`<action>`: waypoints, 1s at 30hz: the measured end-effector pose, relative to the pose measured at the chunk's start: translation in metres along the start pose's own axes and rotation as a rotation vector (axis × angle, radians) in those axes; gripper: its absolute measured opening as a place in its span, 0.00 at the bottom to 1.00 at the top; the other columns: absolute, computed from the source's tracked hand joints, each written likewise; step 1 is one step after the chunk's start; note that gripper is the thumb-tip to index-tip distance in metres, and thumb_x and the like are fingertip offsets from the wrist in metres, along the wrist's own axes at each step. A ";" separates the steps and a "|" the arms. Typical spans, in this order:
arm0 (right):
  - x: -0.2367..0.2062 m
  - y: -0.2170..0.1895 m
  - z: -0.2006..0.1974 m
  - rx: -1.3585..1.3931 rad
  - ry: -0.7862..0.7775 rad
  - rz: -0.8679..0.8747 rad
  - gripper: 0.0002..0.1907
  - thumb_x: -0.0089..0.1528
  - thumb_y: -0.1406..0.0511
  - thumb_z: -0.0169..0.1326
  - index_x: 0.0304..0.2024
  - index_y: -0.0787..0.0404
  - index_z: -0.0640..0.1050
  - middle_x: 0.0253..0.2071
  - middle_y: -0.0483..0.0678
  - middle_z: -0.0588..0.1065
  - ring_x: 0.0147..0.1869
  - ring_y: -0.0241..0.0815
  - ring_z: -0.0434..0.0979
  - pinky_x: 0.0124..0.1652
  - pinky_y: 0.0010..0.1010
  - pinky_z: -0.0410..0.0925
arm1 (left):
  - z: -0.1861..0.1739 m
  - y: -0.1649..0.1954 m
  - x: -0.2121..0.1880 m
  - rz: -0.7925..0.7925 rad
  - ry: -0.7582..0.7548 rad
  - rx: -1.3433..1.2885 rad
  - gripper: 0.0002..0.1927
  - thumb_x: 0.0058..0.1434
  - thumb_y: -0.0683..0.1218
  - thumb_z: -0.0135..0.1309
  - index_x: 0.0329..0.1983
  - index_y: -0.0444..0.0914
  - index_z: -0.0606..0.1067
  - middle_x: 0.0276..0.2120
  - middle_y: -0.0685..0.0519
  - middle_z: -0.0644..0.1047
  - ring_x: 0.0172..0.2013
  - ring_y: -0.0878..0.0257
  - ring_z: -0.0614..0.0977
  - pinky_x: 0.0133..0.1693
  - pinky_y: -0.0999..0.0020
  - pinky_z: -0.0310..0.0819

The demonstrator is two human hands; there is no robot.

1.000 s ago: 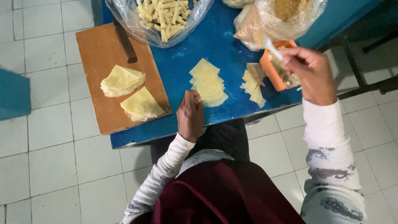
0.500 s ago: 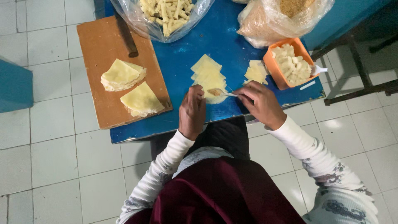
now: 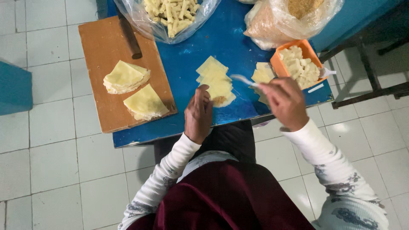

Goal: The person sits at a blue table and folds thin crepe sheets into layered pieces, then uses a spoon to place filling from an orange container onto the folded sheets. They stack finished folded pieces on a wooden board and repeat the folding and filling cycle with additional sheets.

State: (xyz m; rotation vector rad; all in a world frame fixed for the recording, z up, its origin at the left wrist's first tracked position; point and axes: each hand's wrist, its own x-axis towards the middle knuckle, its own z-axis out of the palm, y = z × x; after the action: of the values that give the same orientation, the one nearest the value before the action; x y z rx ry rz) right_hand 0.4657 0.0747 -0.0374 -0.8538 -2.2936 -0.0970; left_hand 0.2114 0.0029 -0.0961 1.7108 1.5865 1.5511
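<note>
Thin yellow triangular wrapper, crumbly filling

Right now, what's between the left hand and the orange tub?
Head view: between the left hand and the orange tub lie the stacked pastry sheets, a smaller wrapper pile, and the spoon held by the right hand.

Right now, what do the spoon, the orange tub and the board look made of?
Spoon in the right hand: white, slightly translucent, likely plastic. Orange tub: smooth thin wall, probably plastic. Cutting board: matte brown, looks like wood.
</note>
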 end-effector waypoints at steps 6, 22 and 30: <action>0.059 0.071 -0.039 -0.279 0.212 0.138 0.07 0.73 0.75 0.54 0.52 0.64 0.80 0.47 0.53 0.74 0.52 0.50 0.75 0.50 0.39 0.68 | 0.004 0.002 0.008 -0.007 -0.029 0.000 0.25 0.58 0.29 0.54 0.58 0.36 0.69 0.37 0.47 0.75 0.34 0.57 0.81 0.37 0.63 0.77; 0.017 -0.050 0.054 0.177 -0.129 0.331 0.10 0.58 0.67 0.64 0.40 0.61 0.78 0.37 0.54 0.75 0.43 0.56 0.76 0.42 0.43 0.68 | -0.006 -0.005 0.003 0.014 -0.178 -0.012 0.26 0.52 0.31 0.62 0.54 0.35 0.68 0.47 0.43 0.76 0.45 0.50 0.82 0.44 0.60 0.78; 0.015 -0.048 0.066 0.225 -0.068 0.338 0.09 0.61 0.69 0.62 0.42 0.62 0.76 0.37 0.53 0.75 0.42 0.55 0.77 0.41 0.43 0.68 | -0.004 -0.009 0.005 0.113 -0.175 0.065 0.29 0.49 0.32 0.64 0.55 0.33 0.68 0.47 0.43 0.74 0.46 0.44 0.78 0.46 0.55 0.74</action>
State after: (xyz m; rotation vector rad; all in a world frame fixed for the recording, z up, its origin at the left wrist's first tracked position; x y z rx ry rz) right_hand 0.3909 0.0647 -0.0708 -1.1221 -2.1365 0.3379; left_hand 0.2030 0.0082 -0.0996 1.9434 1.4912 1.3698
